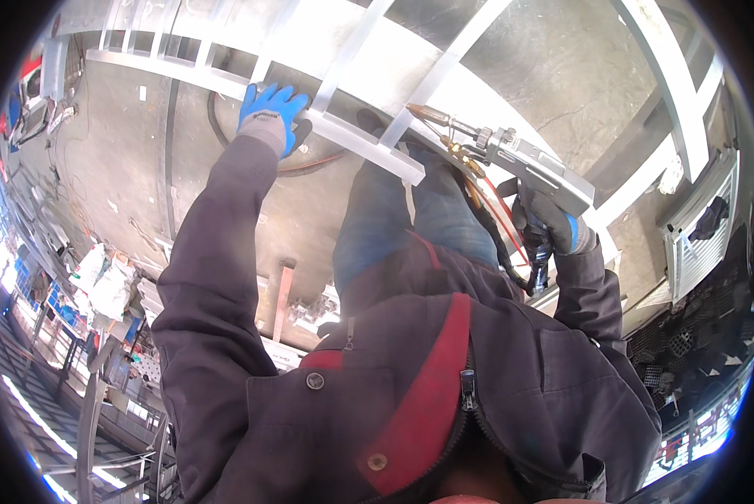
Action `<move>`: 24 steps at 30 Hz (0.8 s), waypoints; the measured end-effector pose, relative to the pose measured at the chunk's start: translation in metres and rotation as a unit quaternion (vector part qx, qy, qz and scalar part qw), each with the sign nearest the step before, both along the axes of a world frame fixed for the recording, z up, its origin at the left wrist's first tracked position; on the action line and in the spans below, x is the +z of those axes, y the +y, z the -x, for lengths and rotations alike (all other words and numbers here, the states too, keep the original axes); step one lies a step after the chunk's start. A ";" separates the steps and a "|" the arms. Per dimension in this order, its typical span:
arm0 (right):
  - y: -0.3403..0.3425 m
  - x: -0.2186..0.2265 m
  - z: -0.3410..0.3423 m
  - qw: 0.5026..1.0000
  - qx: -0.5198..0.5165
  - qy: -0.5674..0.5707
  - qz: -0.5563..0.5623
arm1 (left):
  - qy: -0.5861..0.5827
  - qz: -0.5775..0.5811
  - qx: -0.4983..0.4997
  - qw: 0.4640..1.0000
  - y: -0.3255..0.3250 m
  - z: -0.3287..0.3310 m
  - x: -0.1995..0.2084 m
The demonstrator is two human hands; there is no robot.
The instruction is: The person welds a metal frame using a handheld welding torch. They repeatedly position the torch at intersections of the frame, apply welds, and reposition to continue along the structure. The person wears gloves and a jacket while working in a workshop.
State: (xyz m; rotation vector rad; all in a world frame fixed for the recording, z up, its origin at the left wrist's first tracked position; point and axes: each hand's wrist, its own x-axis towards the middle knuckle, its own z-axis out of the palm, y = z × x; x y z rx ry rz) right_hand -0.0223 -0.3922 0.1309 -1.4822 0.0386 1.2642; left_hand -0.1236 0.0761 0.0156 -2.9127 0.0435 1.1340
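My left hand (274,116), in a blue and grey work glove, grips the near rail of a pale metal frame (362,143), its fingers curled over the bar. Several crossbars run away from this rail. My right hand (551,220), gloved in black and blue, is wrapped round the handle of a grey handheld welding gun (528,164). The gun's copper nozzle (427,113) points left, close to a crossbar; whether it touches cannot be told. Brass fittings and thin hoses (501,217) run along the gun's underside.
A dark cable (217,126) loops on the concrete floor under the rail. To the right are a curved pale metal beam (675,92) and a slatted white panel (706,239). A reddish bar (283,294) lies by my left elbow. White bags (108,281) stand at far left.
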 end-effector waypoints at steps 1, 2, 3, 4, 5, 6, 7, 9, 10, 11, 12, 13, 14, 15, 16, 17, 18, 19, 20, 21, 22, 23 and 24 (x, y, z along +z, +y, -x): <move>-0.001 -0.003 0.001 1.000 0.004 0.010 0.005 | 0.016 -0.010 -0.001 1.000 0.001 -0.001 -0.004; -0.002 -0.005 0.001 1.000 0.003 0.016 -0.013 | 0.027 -0.008 -0.002 1.000 0.000 -0.005 -0.005; -0.005 -0.006 0.002 1.000 0.001 0.026 -0.017 | 0.039 -0.009 -0.002 0.999 0.000 -0.009 -0.006; -0.007 -0.009 0.003 0.999 -0.003 0.028 -0.029 | 0.058 -0.008 -0.010 0.998 0.000 -0.012 -0.006; -0.010 -0.010 0.005 1.000 0.000 0.016 -0.021 | 0.076 -0.014 -0.017 0.997 0.000 -0.015 -0.006; -0.012 -0.013 0.007 0.999 -0.005 0.026 -0.024 | 0.074 -0.023 -0.029 0.997 0.001 -0.017 -0.006; -0.015 -0.014 0.009 0.999 -0.007 0.037 -0.024 | 0.064 -0.021 -0.030 0.997 -0.001 -0.016 -0.005; -0.020 -0.019 0.014 0.998 -0.012 0.067 -0.012 | 0.015 -0.020 -0.024 0.999 -0.004 -0.008 -0.003; -0.023 -0.022 0.016 0.997 -0.016 0.064 -0.034 | -0.013 -0.013 -0.021 1.000 -0.006 -0.002 -0.002; -0.023 -0.026 0.022 0.996 -0.043 0.058 -0.052 | -0.071 -0.003 0.005 0.997 -0.008 0.006 -0.001; -0.023 -0.030 0.026 0.995 -0.055 0.054 -0.066 | -0.125 0.012 0.032 0.992 -0.009 0.015 0.001; -0.023 -0.034 0.029 0.993 -0.067 0.050 -0.080 | -0.149 0.018 0.067 0.987 -0.009 0.023 0.002; -0.020 -0.038 0.033 0.991 -0.079 0.046 -0.094 | -0.208 0.057 0.090 0.972 -0.007 0.031 0.005; -0.020 -0.039 0.035 0.990 -0.086 0.045 -0.099 | -0.238 0.085 0.125 0.960 -0.003 0.039 0.010; -0.016 -0.040 0.038 0.989 -0.097 0.038 -0.102 | -0.267 0.110 0.160 0.944 0.002 0.046 0.015; -0.012 -0.040 0.039 0.988 -0.108 0.031 -0.104 | -0.289 0.103 0.158 0.939 0.012 0.052 0.023; -0.005 -0.040 0.040 0.987 -0.118 0.024 -0.107 | -0.265 0.115 0.236 0.928 0.024 0.055 0.031; -0.002 -0.036 0.039 0.988 -0.110 0.027 -0.102 | -0.251 0.129 0.306 0.909 0.037 0.056 0.038; 0.005 -0.033 0.041 0.988 -0.123 0.018 -0.096 | -0.243 0.142 0.365 0.887 0.050 0.056 0.046; 0.013 -0.029 0.043 0.987 -0.136 0.010 -0.090 | -0.240 0.169 0.394 0.871 0.065 0.054 0.052; 0.020 -0.026 0.045 0.985 -0.148 0.001 -0.084 | -0.243 0.196 0.413 0.855 0.080 0.050 0.056; 0.027 -0.023 0.050 0.983 -0.168 0.004 -0.071 | -0.246 0.223 0.433 0.838 0.094 0.044 0.060; 0.034 -0.020 0.056 0.981 -0.187 0.010 -0.052 | -0.224 0.242 0.422 0.844 0.108 0.036 0.061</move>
